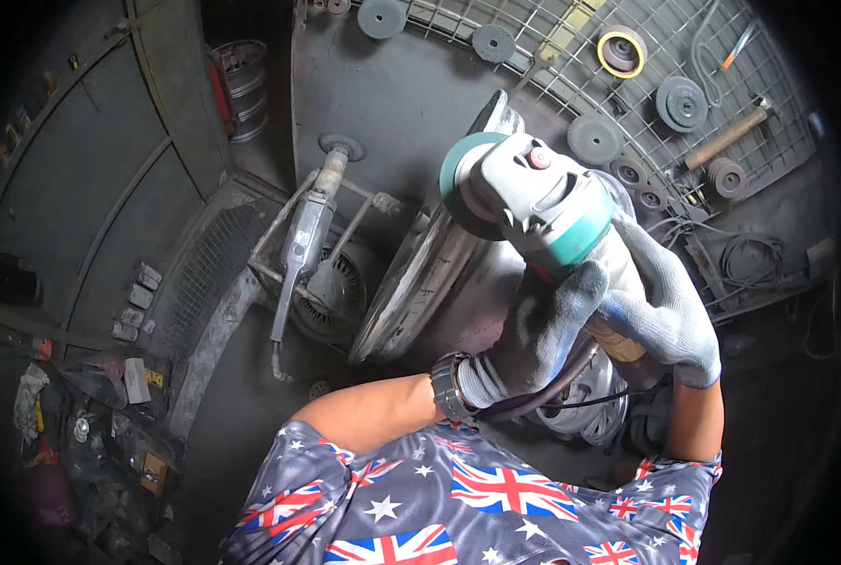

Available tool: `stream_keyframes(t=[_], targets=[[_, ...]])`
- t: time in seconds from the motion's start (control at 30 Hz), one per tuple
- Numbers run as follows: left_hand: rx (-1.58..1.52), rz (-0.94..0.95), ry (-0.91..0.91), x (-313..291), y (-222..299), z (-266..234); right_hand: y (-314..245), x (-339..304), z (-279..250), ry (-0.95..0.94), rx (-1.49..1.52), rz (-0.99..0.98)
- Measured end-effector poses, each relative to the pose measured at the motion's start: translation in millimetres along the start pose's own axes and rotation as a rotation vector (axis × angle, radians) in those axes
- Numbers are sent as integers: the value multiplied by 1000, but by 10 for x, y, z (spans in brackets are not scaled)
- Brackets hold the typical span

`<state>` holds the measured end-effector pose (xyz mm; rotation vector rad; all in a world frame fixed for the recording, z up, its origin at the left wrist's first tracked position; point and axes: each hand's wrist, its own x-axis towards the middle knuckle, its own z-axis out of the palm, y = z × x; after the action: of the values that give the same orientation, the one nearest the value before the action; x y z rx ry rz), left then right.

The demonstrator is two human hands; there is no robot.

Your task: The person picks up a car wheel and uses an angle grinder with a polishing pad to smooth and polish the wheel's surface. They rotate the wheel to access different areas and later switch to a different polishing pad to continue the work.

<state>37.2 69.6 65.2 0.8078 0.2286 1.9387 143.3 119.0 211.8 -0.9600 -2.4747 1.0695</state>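
An angle grinder (557,193) with a grey head, a green collar and a green-rimmed disc is raised in front of me, its disc end tilted up to the left. My left hand (543,325), in a grey glove, grips its body from below just behind the green collar. Gloved too, my right hand (665,306) is wrapped round the body on the other side. Behind the disc stands a large round, worn metal rim (406,282), partly hidden by the grinder. Whether the disc touches it I cannot tell.
Left of the rim, a second long power tool (307,235) rests on a metal frame. Abrasive wheels (593,139) and a hammer (726,138) hang on a wire rack at the back right. Clutter (110,443) lies at the left. A wheel (590,400) sits below my hands.
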Motion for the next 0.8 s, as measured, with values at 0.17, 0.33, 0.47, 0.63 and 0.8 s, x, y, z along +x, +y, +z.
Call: stream_keyframes(t=[0.17,0.33,0.47,0.63,0.8], targets=[[25,-38,-52,111,83,-60,18,91,-11,39,21,0],[24,-11,-12,19,-17,-22,-52,2,17,18,-7,-18],[5,-45,-18,67,45,-81,37,81,12,24,49,-37],[47,10,-14,27,22,-50,3,-34,61,55,17,-19],[124,-9,-68,26,-47,-193,9,60,70,50,18,-15]])
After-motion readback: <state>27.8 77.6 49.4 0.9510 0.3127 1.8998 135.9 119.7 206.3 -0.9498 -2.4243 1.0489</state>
